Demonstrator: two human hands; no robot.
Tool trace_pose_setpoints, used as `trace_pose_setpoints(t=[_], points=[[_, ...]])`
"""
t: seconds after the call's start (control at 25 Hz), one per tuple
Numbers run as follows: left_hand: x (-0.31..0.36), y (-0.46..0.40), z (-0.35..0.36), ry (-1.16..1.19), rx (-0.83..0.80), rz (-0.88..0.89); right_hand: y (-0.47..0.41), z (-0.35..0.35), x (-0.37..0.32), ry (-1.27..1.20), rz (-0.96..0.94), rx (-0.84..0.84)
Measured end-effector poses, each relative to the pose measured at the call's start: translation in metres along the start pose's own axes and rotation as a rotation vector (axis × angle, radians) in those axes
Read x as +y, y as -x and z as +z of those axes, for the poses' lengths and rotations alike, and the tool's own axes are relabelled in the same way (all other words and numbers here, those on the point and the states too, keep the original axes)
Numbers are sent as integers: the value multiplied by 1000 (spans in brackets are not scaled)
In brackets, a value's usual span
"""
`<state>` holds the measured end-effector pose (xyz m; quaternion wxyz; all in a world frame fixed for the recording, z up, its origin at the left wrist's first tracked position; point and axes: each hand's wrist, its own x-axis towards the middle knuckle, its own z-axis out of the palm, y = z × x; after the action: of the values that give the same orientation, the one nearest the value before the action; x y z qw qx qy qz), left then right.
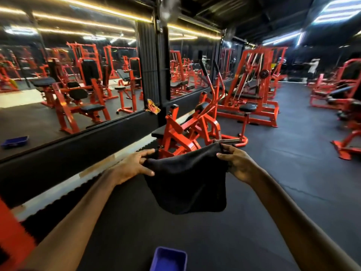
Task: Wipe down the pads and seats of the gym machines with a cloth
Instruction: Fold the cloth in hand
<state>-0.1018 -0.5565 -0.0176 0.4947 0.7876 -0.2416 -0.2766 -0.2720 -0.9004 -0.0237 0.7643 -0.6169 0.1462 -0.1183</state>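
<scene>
A black cloth (pixel 187 182) hangs spread out in front of me, held up by its top edge. My left hand (pixel 134 165) pinches the cloth's left corner and my right hand (pixel 237 163) pinches its right corner. Just beyond the cloth stands an orange exercise bike (pixel 187 132) with a black saddle (pixel 202 107). Farther right is an orange cable machine (pixel 256 90) with a round black seat (pixel 247 108).
A mirror wall (pixel 68 75) runs along the left and reflects orange machines. A blue tray (pixel 169 259) lies on the dark rubber floor (pixel 273 192) near my feet. More orange machines (pixel 340 90) stand at the right. A person (pixel 312 68) stands far back.
</scene>
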Motion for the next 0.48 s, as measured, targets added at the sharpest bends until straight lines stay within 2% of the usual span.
trace_pose_setpoints(t=[0.04, 0.16, 0.28, 0.4, 0.48], points=[[9, -12, 16, -90, 69, 23, -4, -24, -4, 29, -20, 10], [33, -50, 52, -113, 360, 50, -26, -78, -10, 122, -89, 123], [52, -87, 80, -134, 491, 65, -53, -111, -11, 169, -156, 217], [72, -124, 102, 91, 498, 73, -82, -145, -8, 141, -167, 67], [81, -152, 104, 294, 346, 86, -105, -167, -5, 188, -137, -17]])
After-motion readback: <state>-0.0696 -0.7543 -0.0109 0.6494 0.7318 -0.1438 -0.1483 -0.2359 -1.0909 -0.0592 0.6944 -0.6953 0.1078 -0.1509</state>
